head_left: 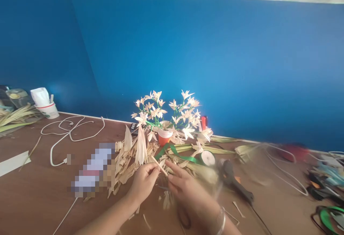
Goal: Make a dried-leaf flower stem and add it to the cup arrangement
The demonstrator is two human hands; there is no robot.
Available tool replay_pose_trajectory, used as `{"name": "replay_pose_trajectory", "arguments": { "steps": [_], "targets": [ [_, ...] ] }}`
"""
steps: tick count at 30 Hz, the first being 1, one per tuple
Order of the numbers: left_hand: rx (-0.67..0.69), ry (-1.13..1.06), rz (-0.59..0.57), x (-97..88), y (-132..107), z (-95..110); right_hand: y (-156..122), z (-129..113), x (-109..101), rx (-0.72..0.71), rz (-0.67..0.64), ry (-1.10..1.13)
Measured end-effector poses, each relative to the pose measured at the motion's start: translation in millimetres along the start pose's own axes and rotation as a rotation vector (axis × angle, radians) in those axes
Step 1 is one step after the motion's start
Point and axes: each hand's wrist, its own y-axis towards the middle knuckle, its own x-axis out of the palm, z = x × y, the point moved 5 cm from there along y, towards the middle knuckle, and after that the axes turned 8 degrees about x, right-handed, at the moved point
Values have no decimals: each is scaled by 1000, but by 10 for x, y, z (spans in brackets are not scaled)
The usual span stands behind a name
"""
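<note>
A thin, pale stick-like piece (160, 167), perhaps rolled husk, slants between my hands. My left hand (143, 183) is closed, pinching it between thumb and fingertips. My right hand (188, 188) has its fingers stretched out and apart, close to the lower end of the piece; whether they touch it I cannot tell. Just beyond stands an orange-and-white pot (164, 137) with pale husk flowers (154, 112) on green stems. Dried husks (125, 167) lie heaped left of my hands. A roll of green ribbon (208, 158) sits behind my right hand.
A black glue gun (236, 183) with a cord lies to the right. White cables (71, 131) and a blurred-out rectangular object (92, 170) are on the left of the brown table (34, 199). A white cup (48, 110) stands by the blue panel (188, 48). Green-rimmed tape (329, 220) is at the lower right.
</note>
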Motion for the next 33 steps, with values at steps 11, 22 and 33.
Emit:
{"name": "replay_pose_trajectory", "arguments": {
  "steps": [11,22,33],
  "targets": [
    [-41,-72,65,18,-4,-24,-67,-109,252,-374,139,-595],
    [-127,-110,125,33,21,-31,-66,-26,313,-510,381,-1165],
    [-115,-61,99,-32,-30,26,-52,-249,-187,-339,402,-521]
  ]
}}
